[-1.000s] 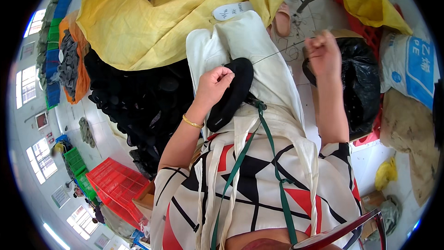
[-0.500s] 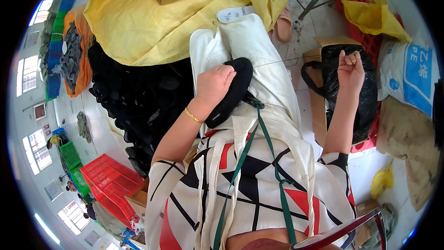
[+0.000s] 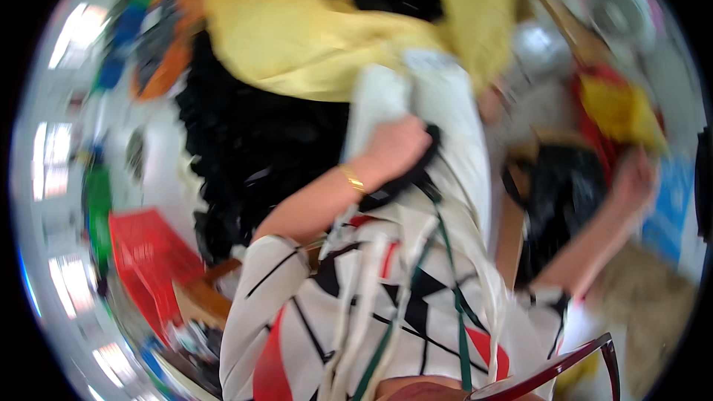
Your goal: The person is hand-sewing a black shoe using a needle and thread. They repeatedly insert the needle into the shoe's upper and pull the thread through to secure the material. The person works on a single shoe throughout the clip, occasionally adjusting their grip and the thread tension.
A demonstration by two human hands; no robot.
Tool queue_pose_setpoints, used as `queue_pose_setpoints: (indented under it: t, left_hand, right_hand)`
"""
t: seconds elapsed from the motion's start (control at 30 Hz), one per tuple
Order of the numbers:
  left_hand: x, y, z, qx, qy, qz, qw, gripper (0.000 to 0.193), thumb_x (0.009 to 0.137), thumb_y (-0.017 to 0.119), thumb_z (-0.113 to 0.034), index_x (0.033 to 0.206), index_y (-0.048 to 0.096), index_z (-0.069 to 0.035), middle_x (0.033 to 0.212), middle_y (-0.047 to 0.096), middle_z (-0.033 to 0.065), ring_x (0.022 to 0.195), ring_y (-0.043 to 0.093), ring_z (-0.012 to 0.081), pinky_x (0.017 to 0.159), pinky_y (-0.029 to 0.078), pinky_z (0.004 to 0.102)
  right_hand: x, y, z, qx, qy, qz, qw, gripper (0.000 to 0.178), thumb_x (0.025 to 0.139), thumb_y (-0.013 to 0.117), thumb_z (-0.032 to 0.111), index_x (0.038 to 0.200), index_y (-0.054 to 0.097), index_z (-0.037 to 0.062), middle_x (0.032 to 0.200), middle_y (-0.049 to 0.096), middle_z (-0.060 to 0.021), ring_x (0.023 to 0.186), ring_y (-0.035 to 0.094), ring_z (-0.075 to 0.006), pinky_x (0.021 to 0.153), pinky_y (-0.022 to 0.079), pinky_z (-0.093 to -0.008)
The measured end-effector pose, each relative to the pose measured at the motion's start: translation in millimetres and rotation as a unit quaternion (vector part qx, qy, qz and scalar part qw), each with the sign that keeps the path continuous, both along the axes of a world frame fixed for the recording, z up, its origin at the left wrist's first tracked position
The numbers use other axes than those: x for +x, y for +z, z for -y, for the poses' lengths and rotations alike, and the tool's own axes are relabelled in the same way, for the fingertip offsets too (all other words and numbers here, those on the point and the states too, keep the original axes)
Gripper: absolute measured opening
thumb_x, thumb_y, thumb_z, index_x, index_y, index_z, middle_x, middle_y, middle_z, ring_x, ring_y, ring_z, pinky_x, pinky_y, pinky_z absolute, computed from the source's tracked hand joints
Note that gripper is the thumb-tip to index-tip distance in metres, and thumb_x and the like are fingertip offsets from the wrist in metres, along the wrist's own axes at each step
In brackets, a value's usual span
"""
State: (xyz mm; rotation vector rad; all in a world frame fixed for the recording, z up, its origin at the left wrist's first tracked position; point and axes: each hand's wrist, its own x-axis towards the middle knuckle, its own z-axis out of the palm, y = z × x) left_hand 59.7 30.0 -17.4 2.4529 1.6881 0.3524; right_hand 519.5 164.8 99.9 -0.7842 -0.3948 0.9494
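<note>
My left hand (image 3: 399, 150) is closed around a flat, oval black fabric piece (image 3: 394, 189) and presses it on my lap over the white apron (image 3: 460, 148). The piece shows mostly below and to the right of the fingers. Out to the right, my right hand (image 3: 635, 178) is raised beyond a black plastic bag (image 3: 568, 186). Its fingers look closed, but motion blurs it, and anything small between them cannot be made out. A dark green cord (image 3: 449, 252) runs down from my neck to a small dark object (image 3: 425, 187) on my lap, beside the black piece.
A large yellow sack (image 3: 290, 52) with black items spreads ahead of my knees. A heap of black pieces (image 3: 260, 163) lies at left. Farther left stands a red plastic crate (image 3: 148, 260). Right of me are a cardboard box (image 3: 509, 245) and a blue-and-white sack (image 3: 666, 212).
My right hand has swung outward to the right and lower, away from my lap. My left hand keeps its hold on the black piece. The whole view has shifted and blurred.
</note>
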Motion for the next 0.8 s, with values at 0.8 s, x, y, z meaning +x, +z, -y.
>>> queue_pose_setpoints:
  t: [0.8]
  left_hand:
    - [-22.5, -47.1, -8.0, -0.042, 0.158, 0.319, 0.934, 0.016, 0.079, 0.072, -0.020, 0.079, 0.072, -0.005, 0.081, 0.068, 0.0181, 0.077, 0.065, 0.0366, 0.071, 0.052, 0.0452]
  right_hand:
    - [-268.9, -80.1, 105.6, 0.138, 0.331, 0.783, 0.507, 0.027, 0.090, 0.068, 0.034, 0.098, 0.065, 0.0087, 0.091, 0.068, -0.0133, 0.080, 0.067, -0.0360, 0.069, 0.053, -0.0466]
